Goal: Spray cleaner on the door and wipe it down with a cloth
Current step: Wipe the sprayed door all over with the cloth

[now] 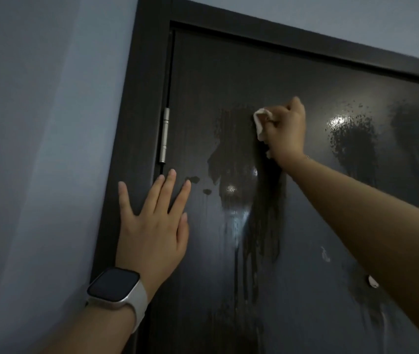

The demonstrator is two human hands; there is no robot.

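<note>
A dark door (318, 200) fills most of the view, wet with patches and runs of sprayed cleaner. My right hand (286, 131) grips a small white cloth (260, 121) and presses it against the upper part of the door, at the right edge of a wet patch (239, 159). My left hand (152, 226) lies flat with fingers spread on the door's left edge and the frame, below the hinge. No spray bottle is in view.
A dark door frame (136, 123) borders the door on the left and top, with a silver hinge (165, 135) on it. A pale wall (37, 149) stands to the left. More wet spray patches (351, 139) sit on the right of the door. A white watch (116, 290) is on my left wrist.
</note>
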